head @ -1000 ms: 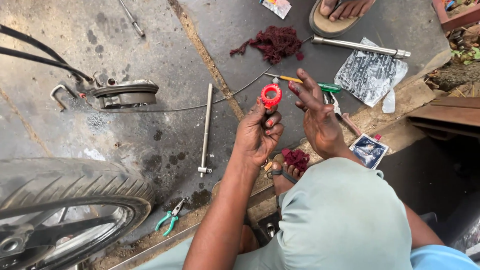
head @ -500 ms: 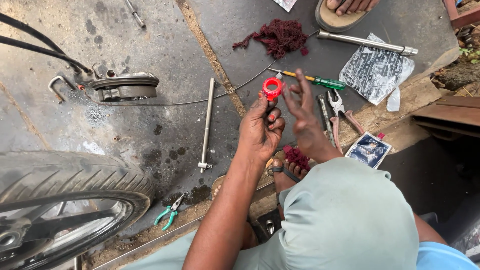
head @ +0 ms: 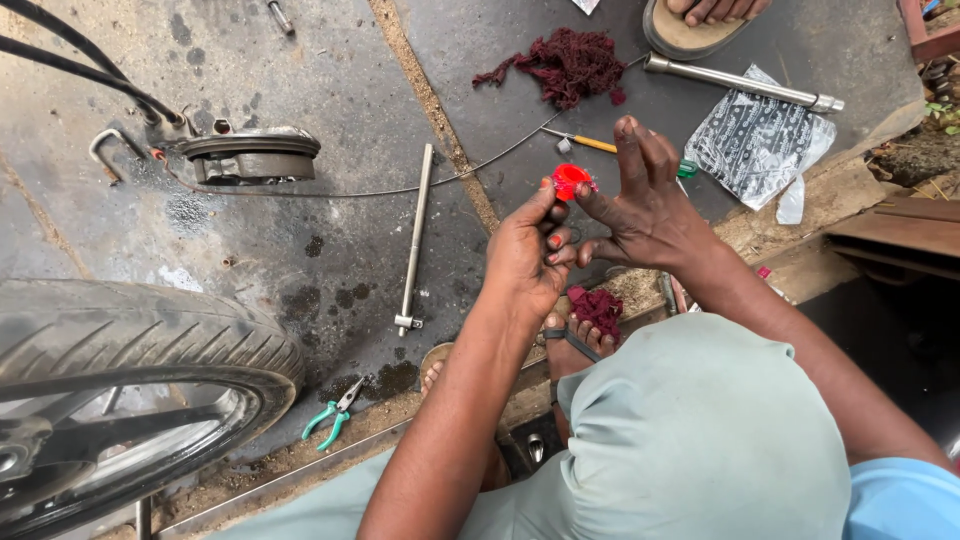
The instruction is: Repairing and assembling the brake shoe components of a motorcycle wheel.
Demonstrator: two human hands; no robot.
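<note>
Both hands meet on a small red part (head: 571, 181): left hand (head: 527, 255) pinches it, right hand (head: 650, 205) fingers spread against it, seemingly mid-fitting; steady alignment seems needed.

Both hands raised close together, left hand (head: 528, 250) pinching, right hand (head: 652, 212) fingers spread.
</note>
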